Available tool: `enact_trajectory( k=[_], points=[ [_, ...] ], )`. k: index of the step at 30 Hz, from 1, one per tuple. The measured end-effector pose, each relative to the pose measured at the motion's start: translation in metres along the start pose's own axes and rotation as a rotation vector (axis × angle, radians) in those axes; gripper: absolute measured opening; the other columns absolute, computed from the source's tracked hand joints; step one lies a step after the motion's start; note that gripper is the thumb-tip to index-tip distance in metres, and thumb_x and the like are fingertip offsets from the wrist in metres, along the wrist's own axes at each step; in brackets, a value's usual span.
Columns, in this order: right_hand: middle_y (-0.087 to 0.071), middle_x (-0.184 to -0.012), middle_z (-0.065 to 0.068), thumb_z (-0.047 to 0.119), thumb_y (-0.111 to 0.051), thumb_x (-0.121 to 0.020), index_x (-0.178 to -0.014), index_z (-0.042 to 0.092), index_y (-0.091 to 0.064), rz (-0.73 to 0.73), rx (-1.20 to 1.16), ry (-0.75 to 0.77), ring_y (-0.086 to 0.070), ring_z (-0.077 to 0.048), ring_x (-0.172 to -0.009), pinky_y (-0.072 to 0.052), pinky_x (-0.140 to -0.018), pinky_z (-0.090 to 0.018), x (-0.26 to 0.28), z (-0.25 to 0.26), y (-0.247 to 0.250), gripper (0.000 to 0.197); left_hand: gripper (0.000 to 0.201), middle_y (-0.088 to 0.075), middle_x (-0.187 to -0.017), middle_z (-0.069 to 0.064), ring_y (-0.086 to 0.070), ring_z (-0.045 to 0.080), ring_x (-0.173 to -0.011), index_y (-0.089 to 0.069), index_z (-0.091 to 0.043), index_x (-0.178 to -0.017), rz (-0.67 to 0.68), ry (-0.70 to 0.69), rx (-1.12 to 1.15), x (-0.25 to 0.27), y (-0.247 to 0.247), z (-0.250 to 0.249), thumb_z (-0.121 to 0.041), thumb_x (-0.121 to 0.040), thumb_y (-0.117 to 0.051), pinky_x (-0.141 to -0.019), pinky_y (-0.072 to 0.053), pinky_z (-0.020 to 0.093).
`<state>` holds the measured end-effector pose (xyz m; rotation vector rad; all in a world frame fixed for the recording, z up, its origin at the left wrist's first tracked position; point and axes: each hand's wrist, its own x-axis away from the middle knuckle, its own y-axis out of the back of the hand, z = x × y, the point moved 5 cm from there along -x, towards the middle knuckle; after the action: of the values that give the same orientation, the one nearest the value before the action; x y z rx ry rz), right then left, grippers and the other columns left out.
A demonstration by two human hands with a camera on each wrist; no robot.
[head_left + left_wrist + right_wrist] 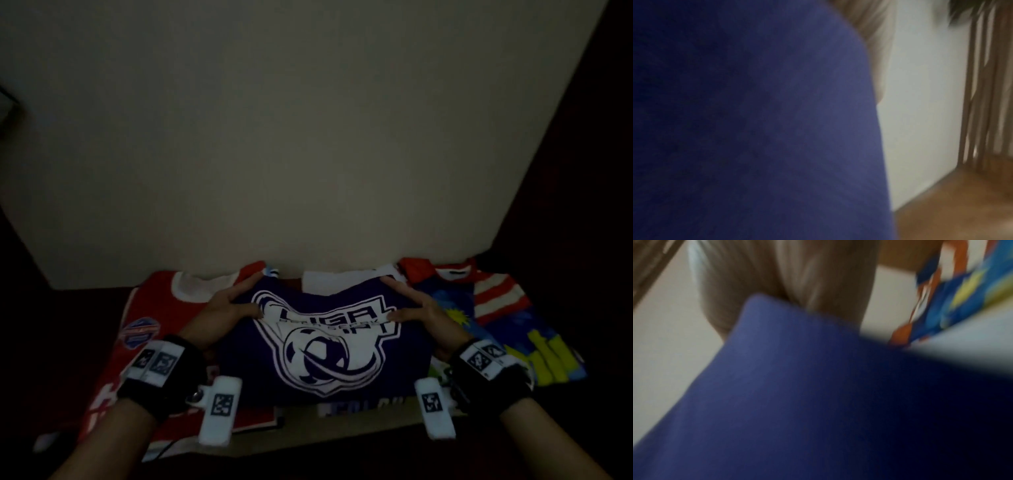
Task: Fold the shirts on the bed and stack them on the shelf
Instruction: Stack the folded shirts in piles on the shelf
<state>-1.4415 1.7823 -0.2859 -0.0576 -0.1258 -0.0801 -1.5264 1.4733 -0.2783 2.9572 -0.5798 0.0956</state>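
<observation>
I am seeing the folded navy shirt (318,346) with its white football crest lying between other shirts on the shelf (342,430). My left hand (224,310) and right hand (419,308) are gripping its far corners, thumbs on top, fingers extended along the edges. A red shirt (154,318) is lying left, a blue-yellow shirt (507,325) right.

Home, prob. bedroom: folded shirts (507,318) on wooden shelf (342,431), plain wall (308,137).
</observation>
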Motion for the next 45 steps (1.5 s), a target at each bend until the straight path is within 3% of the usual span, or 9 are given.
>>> enact_trajectory(
  k=[5,8,16,21,26,29,36,40,45],
  points=[
    [-0.060,-0.126,0.000,-0.013,-0.059,-0.078,-0.143,0.018,-0.046,-0.107,0.044,0.095,-0.063,-0.019,-0.107,-0.054,-0.088,-0.029,-0.021,0.057,0.057,0.073,0.071,-0.057,-0.128,-0.003,-0.061,0.003,-0.088,-0.040,-0.028,-0.146,-0.026,-0.088,0.012,-0.053,-0.056,-0.037,0.005,-0.087,-0.060,-0.062,-0.050,0.010],
    [-0.056,-0.129,0.004,-0.014,-0.055,-0.079,-0.144,0.019,-0.045,-0.157,0.084,0.119,-0.056,-0.021,-0.117,-0.044,-0.104,-0.035,-0.041,0.069,0.089,0.073,0.080,-0.054,-0.136,-0.003,-0.061,0.015,-0.106,-0.037,-0.035,-0.148,-0.047,-0.093,0.016,-0.078,-0.072,-0.035,-0.007,-0.080,-0.069,-0.089,-0.053,0.025],
    [-0.053,-0.129,-0.015,-0.019,-0.053,-0.085,-0.138,-0.006,-0.044,-0.464,0.297,-0.189,-0.047,-0.033,-0.127,-0.039,-0.102,-0.035,-0.059,-0.087,0.142,0.055,0.102,-0.039,-0.150,0.012,-0.041,0.032,-0.134,-0.020,-0.018,-0.154,-0.095,0.267,-0.069,-0.063,-0.114,0.088,-0.006,-0.074,-0.082,-0.107,-0.037,0.040],
    [-0.053,-0.115,-0.011,-0.005,-0.065,-0.085,-0.128,0.000,-0.053,-0.587,0.227,-0.177,-0.053,-0.031,-0.110,-0.045,-0.100,-0.045,-0.046,-0.105,0.158,0.045,0.074,-0.050,-0.139,0.019,-0.050,0.033,-0.123,-0.036,-0.009,-0.145,-0.318,0.356,-0.063,-0.045,-0.107,0.103,-0.021,-0.084,-0.075,-0.094,-0.042,0.035],
    [-0.059,-0.118,-0.012,0.019,-0.080,-0.079,-0.109,0.011,-0.059,-0.503,0.233,-0.302,-0.058,-0.033,-0.109,-0.047,-0.100,-0.048,-0.028,-0.110,0.155,0.037,0.050,-0.066,-0.113,0.014,-0.063,0.028,-0.098,-0.067,-0.003,-0.106,-0.258,0.434,-0.177,-0.025,-0.109,0.112,-0.044,-0.078,-0.076,-0.089,-0.053,0.038],
    [-0.062,-0.114,-0.009,0.019,-0.082,-0.076,-0.110,0.008,-0.061,-0.454,0.336,-0.356,-0.059,-0.030,-0.107,-0.048,-0.098,-0.045,-0.020,-0.105,0.156,0.042,0.040,-0.069,-0.098,0.014,-0.065,0.023,-0.082,-0.069,0.000,-0.086,-0.197,0.428,-0.207,-0.021,-0.113,0.107,-0.038,-0.078,-0.078,-0.065,-0.054,0.030],
    [-0.055,-0.134,-0.013,-0.008,-0.067,-0.079,-0.113,0.009,-0.064,-0.357,0.513,-0.353,-0.054,-0.033,-0.117,-0.051,-0.092,-0.042,-0.020,-0.081,0.148,0.037,0.031,-0.064,-0.115,0.015,-0.062,0.028,-0.101,-0.060,-0.003,-0.117,-0.127,0.352,-0.300,-0.034,-0.118,0.091,-0.015,-0.089,-0.067,-0.092,-0.052,0.038],
    [-0.050,-0.139,-0.012,-0.008,-0.054,-0.089,-0.119,0.009,-0.063,-0.334,0.413,-0.212,-0.057,-0.022,-0.106,-0.052,-0.074,-0.029,-0.017,-0.060,0.149,0.035,0.039,-0.057,-0.121,0.016,-0.057,0.034,-0.113,-0.049,0.001,-0.129,-0.158,0.276,-0.203,-0.040,-0.118,0.075,-0.006,-0.093,-0.061,-0.086,-0.047,0.034],
    [-0.053,-0.136,-0.018,-0.009,-0.054,-0.089,-0.124,0.004,-0.058,-0.293,0.598,-0.322,-0.051,-0.031,-0.122,-0.045,-0.100,-0.041,-0.006,-0.099,0.157,0.038,0.041,-0.060,-0.120,0.020,-0.063,0.031,-0.092,-0.049,-0.001,-0.125,-0.126,0.456,-0.173,-0.025,-0.124,0.107,-0.006,-0.089,-0.066,-0.063,-0.058,0.038]
  ],
)
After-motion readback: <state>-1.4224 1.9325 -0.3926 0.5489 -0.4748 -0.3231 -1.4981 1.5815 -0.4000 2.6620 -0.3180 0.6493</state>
